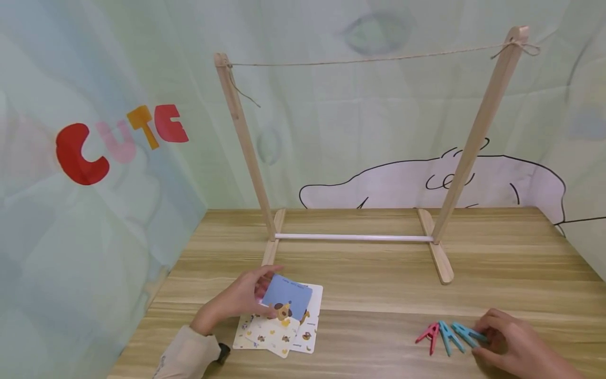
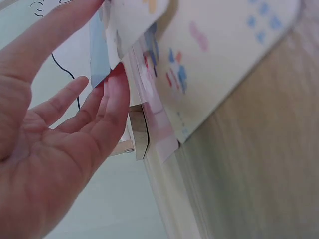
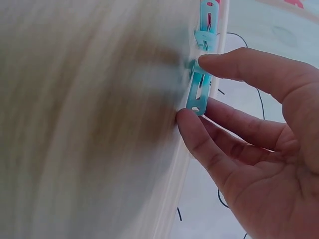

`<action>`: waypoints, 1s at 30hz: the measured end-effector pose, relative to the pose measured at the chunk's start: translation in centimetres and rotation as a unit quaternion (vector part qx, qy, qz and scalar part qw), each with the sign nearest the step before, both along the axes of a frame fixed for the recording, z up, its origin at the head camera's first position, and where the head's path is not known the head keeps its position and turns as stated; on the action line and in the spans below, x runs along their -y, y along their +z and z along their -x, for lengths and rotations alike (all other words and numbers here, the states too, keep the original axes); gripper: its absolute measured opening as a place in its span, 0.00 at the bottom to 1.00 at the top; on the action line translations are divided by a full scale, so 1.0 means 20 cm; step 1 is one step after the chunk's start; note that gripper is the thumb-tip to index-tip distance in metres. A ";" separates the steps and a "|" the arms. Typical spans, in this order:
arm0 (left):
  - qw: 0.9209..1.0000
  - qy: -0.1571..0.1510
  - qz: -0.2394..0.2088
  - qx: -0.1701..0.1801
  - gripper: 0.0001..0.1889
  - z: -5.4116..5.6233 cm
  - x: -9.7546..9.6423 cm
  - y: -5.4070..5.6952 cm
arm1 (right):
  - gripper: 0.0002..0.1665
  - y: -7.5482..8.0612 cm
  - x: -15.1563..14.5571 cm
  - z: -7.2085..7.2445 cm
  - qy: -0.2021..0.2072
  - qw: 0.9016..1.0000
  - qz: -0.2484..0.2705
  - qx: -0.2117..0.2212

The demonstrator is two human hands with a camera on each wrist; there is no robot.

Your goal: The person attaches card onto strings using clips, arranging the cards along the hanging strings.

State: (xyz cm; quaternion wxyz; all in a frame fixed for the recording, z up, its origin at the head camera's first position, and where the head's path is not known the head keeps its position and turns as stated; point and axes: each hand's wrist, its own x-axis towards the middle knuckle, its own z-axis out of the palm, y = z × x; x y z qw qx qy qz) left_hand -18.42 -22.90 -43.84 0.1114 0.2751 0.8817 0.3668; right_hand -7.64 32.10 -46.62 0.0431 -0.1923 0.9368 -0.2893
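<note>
My left hand [image 1: 243, 292] pinches a blue card with a cartoon dog [image 1: 290, 297], thumb in front and fingers behind. Patterned white cards [image 1: 307, 339] overlap beneath it on the table. In the left wrist view, the fingers [image 2: 112, 104] reach under the card edges. At the right, my right hand [image 1: 508, 339] holds a teal clothespin [image 1: 466, 332] at its near end; the right wrist view has its thumb and a fingertip against that clothespin [image 3: 198, 89]. To its left lie another teal clothespin [image 1: 450, 337] and a pink one [image 1: 430, 336].
A wooden stand rises behind both hands, with left post [image 1: 246, 142], right post [image 1: 480, 137] and a white bottom rod [image 1: 355, 237]. Twine [image 1: 369, 60] stretches between the post tops. Everything stands on a wood-grain table [image 1: 369, 295] before a printed cloth backdrop [image 1: 331, 131].
</note>
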 end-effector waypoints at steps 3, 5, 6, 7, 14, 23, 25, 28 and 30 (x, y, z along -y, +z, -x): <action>1.000 -0.003 -0.018 0.010 0.50 0.00 0.01 0.00 | 0.18 0.00 -0.01 0.00 0.004 1.000 0.006 -0.004; 0.999 -0.006 -0.035 0.024 0.50 0.00 0.01 0.00 | 0.18 0.01 -0.01 0.01 -0.001 1.000 0.006 0.008; 0.998 -0.007 -0.046 0.034 0.50 -0.01 0.02 0.00 | 0.18 0.01 -0.01 0.01 -0.002 1.000 0.006 0.010; 0.997 -0.009 -0.057 0.043 0.50 -0.01 0.02 0.00 | 0.18 0.01 -0.01 0.01 -0.002 1.000 0.008 0.011; 0.989 -0.014 -0.110 0.093 0.51 0.00 0.03 0.00 | 0.18 0.01 -0.02 0.01 -0.009 1.000 0.017 0.023; 0.980 -0.027 -0.151 0.123 0.50 0.02 0.06 -0.01 | 0.16 0.01 -0.04 0.02 0.009 0.999 0.031 0.011; 0.980 -0.025 -0.153 0.125 0.50 0.02 0.06 -0.01 | 0.16 0.01 -0.04 0.02 0.008 1.000 0.030 0.007; 0.980 -0.019 -0.152 0.127 0.50 0.02 0.07 -0.01 | 0.16 0.02 -0.03 0.02 0.002 1.000 0.025 0.007; 0.980 -0.014 -0.151 0.129 0.50 0.02 0.07 -0.01 | 0.16 0.03 -0.03 0.03 0.000 1.000 0.026 0.002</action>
